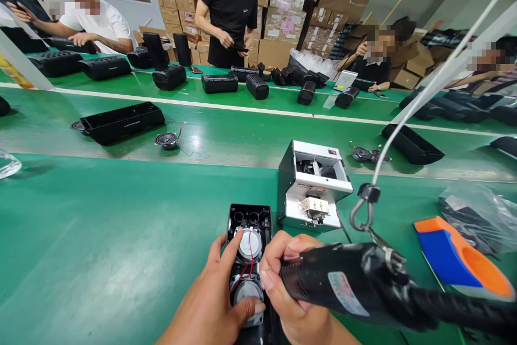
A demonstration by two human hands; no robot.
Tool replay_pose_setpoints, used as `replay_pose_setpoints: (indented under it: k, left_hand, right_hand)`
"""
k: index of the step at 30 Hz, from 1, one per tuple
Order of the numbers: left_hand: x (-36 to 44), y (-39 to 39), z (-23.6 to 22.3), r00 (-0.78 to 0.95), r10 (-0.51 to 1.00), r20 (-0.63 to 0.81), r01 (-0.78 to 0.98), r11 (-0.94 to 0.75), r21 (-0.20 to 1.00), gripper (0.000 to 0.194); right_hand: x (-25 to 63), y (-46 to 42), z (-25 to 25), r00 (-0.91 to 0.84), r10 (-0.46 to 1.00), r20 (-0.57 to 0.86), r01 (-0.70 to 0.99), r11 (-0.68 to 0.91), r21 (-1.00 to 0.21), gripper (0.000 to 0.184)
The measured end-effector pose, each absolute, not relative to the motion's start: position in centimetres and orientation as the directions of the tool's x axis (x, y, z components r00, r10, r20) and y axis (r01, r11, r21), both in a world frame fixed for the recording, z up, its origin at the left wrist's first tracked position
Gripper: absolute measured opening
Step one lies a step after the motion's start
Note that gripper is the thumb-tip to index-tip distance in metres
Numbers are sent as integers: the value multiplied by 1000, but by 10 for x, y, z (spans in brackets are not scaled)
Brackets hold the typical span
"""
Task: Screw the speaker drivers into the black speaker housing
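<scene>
Bare green mat (100, 248) left of the hands; white screw feeder (313, 186) close ahead.

Head view: looks forward-down, close over green bench (100, 237).

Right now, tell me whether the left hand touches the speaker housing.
Touching. The head view shows the left hand with fingers laid on the speaker housing, thumb pressed on its lower driver.

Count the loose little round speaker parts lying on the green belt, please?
2. One loose speaker lies right of the long black housing; another loose speaker lies right of the white machine. More may be hidden behind things.
</scene>
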State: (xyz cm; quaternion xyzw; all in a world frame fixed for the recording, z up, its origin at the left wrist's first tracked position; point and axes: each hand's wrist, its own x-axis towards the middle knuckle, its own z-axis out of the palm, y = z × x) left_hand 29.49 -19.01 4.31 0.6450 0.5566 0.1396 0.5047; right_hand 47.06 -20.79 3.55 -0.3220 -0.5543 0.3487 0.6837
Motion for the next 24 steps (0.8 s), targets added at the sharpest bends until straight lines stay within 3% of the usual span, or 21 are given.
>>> replay_pose_setpoints:
  k: [5, 8, 11, 13, 16, 19, 24]
  left_hand:
    - [288, -190, 32, 341, 881, -326, 560, 88, 824, 108]
    - [285, -196, 24, 308, 915, -260, 644, 1, 765, 109]
    - [284, -206, 20, 317, 946, -73, 743, -200, 638, 106]
    - [284, -212, 18, 396, 915, 76, 737, -366, 568, 89]
    - [287, -219, 14, 459, 878, 137, 720, -457, 522, 59]
    - [291, -223, 8, 445, 889, 108, 742, -434, 510, 55]
    - [297, -224, 0, 402, 895, 193, 767, -444, 462, 38]
  right_hand:
    - [469, -209, 32, 191, 869, 457, -139, 485, -863, 42]
    - [470, -212, 42, 316, 845, 432, -220, 508, -833, 47]
    - [479, -214, 67, 438, 780, 447, -309, 598, -740, 47]
    - [492, -215, 84, 485, 750, 450, -321, 631, -706, 47]
    - [516, -215, 99, 544, 693, 473, -249, 672, -697, 47]
    - [537, -208, 102, 572, 629, 526, -129, 702, -700, 47]
    - [550, -187, 104, 616, 486, 620, 81, 744, -664, 53]
